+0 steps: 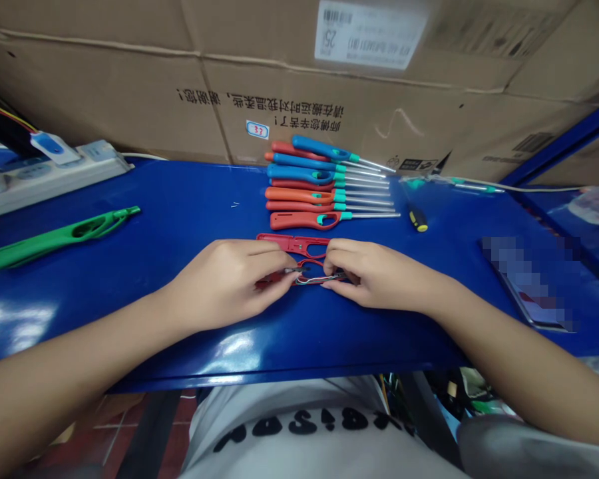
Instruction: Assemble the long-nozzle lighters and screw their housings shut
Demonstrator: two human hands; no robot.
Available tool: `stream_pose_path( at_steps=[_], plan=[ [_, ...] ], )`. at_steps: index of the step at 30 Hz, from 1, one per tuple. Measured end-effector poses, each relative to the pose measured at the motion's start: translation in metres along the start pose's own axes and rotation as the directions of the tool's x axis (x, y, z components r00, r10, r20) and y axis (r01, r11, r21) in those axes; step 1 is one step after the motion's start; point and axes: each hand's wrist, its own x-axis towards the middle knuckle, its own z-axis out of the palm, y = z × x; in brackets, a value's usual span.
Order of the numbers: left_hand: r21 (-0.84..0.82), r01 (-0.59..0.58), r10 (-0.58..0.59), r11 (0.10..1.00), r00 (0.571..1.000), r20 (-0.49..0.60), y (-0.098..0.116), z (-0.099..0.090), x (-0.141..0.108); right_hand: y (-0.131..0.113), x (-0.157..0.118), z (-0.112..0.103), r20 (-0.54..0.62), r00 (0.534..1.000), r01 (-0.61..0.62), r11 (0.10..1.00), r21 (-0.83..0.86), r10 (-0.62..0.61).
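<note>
Closest to the camera, the front of a white T-shirt (299, 432) with black lettering shows below the edge of the blue metal tabletop (190, 219). Above that edge, the left hand (224, 283) and right hand (379, 273) meet over an open red plastic lighter shell (292, 245) lying flat on the tabletop. Both hands are curled inward, fingertips pinching a thin bent wire (319, 278) low over the shell. The shell looks light and stiff, though its slim walls may flex, so its long outer edges seem the safest hold. The wire looks springy and slippery, and is likely to slip from a loose pinch. The fingers hide much of the shell's lower part, so the wire's ends and seating are hard to make out.

Beyond the hands, assembled lighters (304, 193) in red, orange and blue lie side by side, metal nozzles pointing right. To their right is a yellow-and-black screwdriver (418, 219). A green lighter shell (60, 233) lies to the left, and a white power strip (44, 179) sits at the far left. A dark flat device (524, 283) at right is partly pixelated. Cardboard cartons (229, 80) stand behind everything.
</note>
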Motion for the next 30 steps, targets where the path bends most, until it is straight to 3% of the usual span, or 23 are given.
stream_pose_path(
  at_steps=[11, 19, 30],
  plan=[
    [0.032, -0.065, 0.066, 0.997, 0.998, -0.021, 0.0014, -0.0023, -0.0024, 0.0015, -0.0015, 0.0018, -0.017, 0.999, 0.030, 0.998, -0.053, -0.031],
    [0.051, -0.059, 0.059, 0.997, 0.998, 0.007, -0.0013, -0.0003, -0.0026, -0.0004, 0.0003, -0.0009, 0.008, 1.000, -0.020, 0.998, -0.061, 0.021],
    [0.110, -0.230, 0.232, 0.967, 0.973, 0.001, 0.0003, -0.0017, -0.0025, -0.0009, 0.0019, -0.0002, 0.011, 0.999, -0.040, 0.999, -0.006, 0.040]
  ],
)
